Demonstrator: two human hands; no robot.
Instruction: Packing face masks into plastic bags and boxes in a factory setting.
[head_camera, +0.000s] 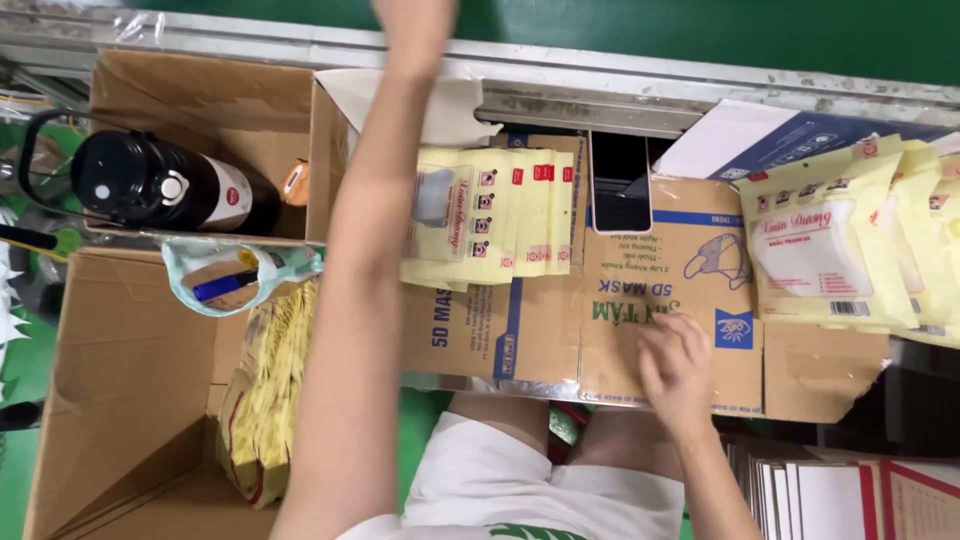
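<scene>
My left arm stretches far forward over the metal rail, and my left hand (412, 22) is cut off by the top edge of the view, so its fingers are hidden. My right hand (676, 368) rests with fingers spread on the flattened cardboard sheet (560, 330) that lies across my lap as a work surface; it holds nothing. A fanned stack of yellow mask packets (495, 215) lies on the cardboard just right of my left forearm. A second pile of yellow packets (840, 240) lies at the right.
A black flask (160, 185) lies in an open carton at the left. A phone (620, 180) rests beyond the cardboard. A large carton (120, 400) at lower left holds bundled yellow packets (265, 400). Flat white and red boxes (850, 500) are stacked at lower right.
</scene>
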